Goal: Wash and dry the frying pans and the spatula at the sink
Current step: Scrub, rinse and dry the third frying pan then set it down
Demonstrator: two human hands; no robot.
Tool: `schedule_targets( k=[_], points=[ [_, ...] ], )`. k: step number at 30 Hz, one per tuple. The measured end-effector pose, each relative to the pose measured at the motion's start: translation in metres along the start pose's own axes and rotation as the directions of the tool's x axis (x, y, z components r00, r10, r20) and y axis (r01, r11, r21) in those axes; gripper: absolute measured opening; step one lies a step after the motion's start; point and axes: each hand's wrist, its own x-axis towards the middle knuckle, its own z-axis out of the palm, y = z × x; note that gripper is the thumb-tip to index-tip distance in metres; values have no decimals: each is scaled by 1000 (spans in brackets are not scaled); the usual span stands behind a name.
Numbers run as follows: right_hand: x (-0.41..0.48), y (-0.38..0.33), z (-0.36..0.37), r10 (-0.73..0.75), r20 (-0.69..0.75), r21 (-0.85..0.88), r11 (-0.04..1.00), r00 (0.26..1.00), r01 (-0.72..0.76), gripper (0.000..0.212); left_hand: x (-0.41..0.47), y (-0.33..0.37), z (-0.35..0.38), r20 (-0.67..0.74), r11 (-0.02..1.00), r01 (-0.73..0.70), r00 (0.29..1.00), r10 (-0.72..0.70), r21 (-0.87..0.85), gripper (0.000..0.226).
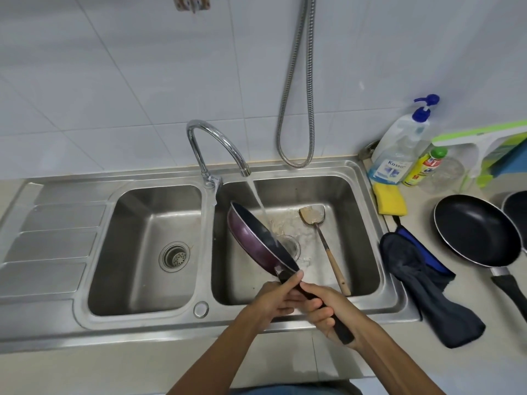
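A: Where is the purple pan (pixel 253 240)?

B: It is tilted on edge over the right basin of the sink (pixel 368 223), with water from the tap (pixel 216 143) running onto its dark inner face. Both hands are clamped on its black handle: the left hand (pixel 273 300) nearer the pan, the right hand (pixel 328 309) farther back along the grip, just beside the left.

A: And the spatula (pixel 322 232)?

B: It lies on the floor of the sink's right basin, on the far side of the stream from the pan. Its metal blade points toward the back wall and its wooden handle toward the front rim. The blade looks smeared with residue.

A: What sits on the tabletop (pixel 467 303) to the right of the sink?

B: A black frying pan (pixel 479 229) rests there, open side up, with the edge of another pan (pixel 517 206) behind it at the frame's edge. A dark blue cloth (pixel 422 275) drapes over the sink's right rim. A yellow sponge (pixel 390 199) lies at the sink's back right corner, with a pump bottle (pixel 399 146) and a smaller yellow bottle (pixel 425 169) just behind it.
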Motion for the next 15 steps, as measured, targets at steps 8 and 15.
schedule_targets(
  k=[8,15],
  points=[
    [-3,-1,14,-16,-72,-144,990,997,5,33,-20,16,-45,286,919,20,947,-143,394,57],
    [-10,6,27,-219,-243,-599,800,945,32,24,-1,97,-222,-468,389,427,884,10,816,44]
  ],
)
